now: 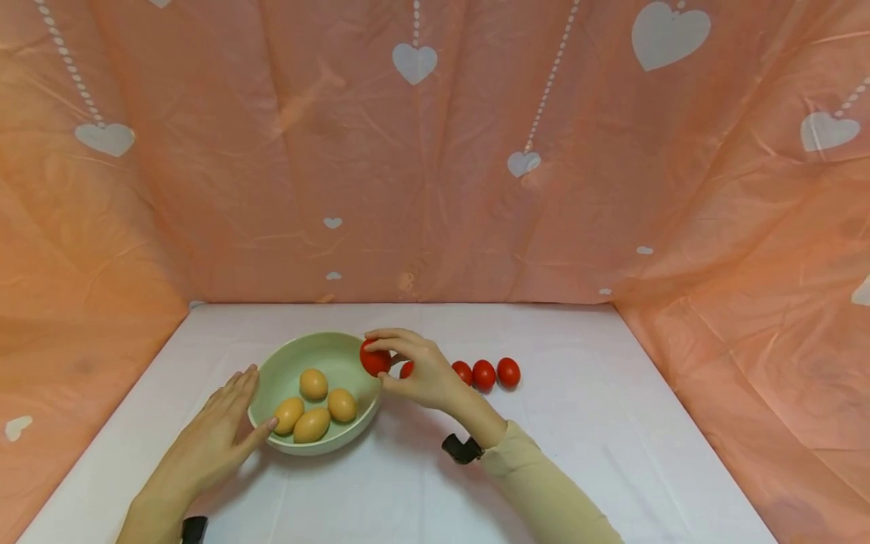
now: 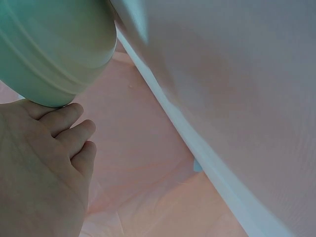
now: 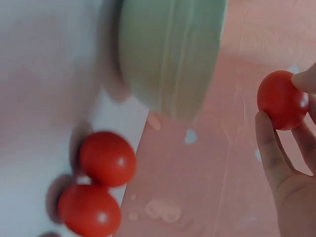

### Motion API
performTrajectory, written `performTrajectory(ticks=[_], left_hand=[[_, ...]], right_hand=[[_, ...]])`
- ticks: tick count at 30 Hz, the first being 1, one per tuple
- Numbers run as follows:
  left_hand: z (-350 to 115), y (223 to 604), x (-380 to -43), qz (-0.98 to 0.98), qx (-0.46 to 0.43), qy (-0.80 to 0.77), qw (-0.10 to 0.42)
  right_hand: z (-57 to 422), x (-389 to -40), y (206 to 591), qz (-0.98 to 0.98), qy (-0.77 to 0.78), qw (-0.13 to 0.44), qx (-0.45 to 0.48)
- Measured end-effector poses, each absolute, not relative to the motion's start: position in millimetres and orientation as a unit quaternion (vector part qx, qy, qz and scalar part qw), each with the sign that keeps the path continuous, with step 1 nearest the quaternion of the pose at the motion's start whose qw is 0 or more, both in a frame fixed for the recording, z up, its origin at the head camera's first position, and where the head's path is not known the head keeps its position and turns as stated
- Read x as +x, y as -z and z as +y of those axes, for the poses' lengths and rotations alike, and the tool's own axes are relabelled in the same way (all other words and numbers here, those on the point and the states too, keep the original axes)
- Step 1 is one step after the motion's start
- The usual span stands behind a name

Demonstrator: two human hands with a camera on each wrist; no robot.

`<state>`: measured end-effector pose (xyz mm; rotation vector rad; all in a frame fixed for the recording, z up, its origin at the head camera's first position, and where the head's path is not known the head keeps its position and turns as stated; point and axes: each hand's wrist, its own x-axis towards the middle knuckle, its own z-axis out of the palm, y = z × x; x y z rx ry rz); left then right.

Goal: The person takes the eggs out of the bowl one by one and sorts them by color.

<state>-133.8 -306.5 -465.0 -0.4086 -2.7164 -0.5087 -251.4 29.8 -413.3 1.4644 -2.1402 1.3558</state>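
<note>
In the head view, my right hand (image 1: 414,370) pinches a smooth red egg-shaped thing (image 1: 375,358) between thumb and fingers, above the right rim of a pale green bowl (image 1: 329,349). The right wrist view shows the red egg-shaped thing (image 3: 282,100) at the fingertips, higher than the bowl's rim. Several yellow egg-shaped things (image 1: 311,425) lie inside the bowl. At the bowl's left side my left hand (image 1: 211,446) rests with fairly straight fingers along the outside and the thumb over the near rim. In the left wrist view its fingertips touch the bowl's outer wall (image 2: 59,54).
Several more red egg-shaped things (image 1: 484,375) lie in a row on the white tabletop (image 1: 544,453), right of the bowl, partly hidden by the right hand. An orange-pink cloth (image 1: 435,227) with pale hearts hangs behind and at both sides.
</note>
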Motion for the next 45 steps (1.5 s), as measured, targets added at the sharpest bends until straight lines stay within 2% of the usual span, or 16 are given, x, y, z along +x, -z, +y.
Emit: performTrajectory(ticks=[14, 23, 32, 45], left_hand=[[-304, 465, -134, -0.959, -0.139, 0.180, 0.168], [-304, 466, -135, -0.958, -0.142, 0.179, 0.171], [-304, 466, -134, -0.959, -0.141, 0.180, 0.170], [-305, 466, -134, -0.956, -0.145, 0.184, 0.177]], right_hand=[[99, -258, 422, -0.739, -0.493, 0.166, 0.427], [138, -245, 405, -0.764, -0.474, 0.203, 0.388], [193, -275, 438, -0.803, -0.437, 0.207, 0.347], [237, -278, 453, -0.859, -0.407, 0.164, 0.265]])
